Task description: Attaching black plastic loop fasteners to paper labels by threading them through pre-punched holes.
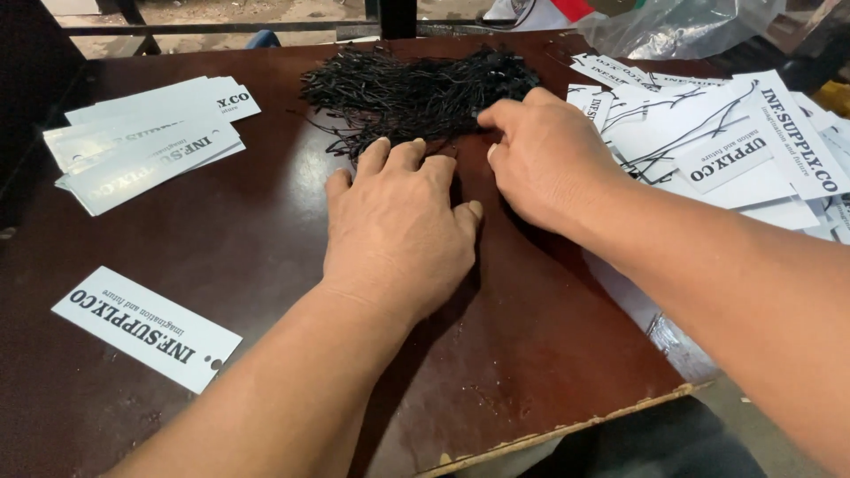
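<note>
Fingers (398,155) at black string heap (416,88)

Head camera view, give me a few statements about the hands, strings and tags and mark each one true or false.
1. Both hands touch the pile of black strings. True.
2. The left hand holds a white tag. False: it lies flat on the table.
3. A single tag lies near the left forearm. True.
4. The right hand is lifted clear of the table. False: its fingers press at the pile's edge.
</note>
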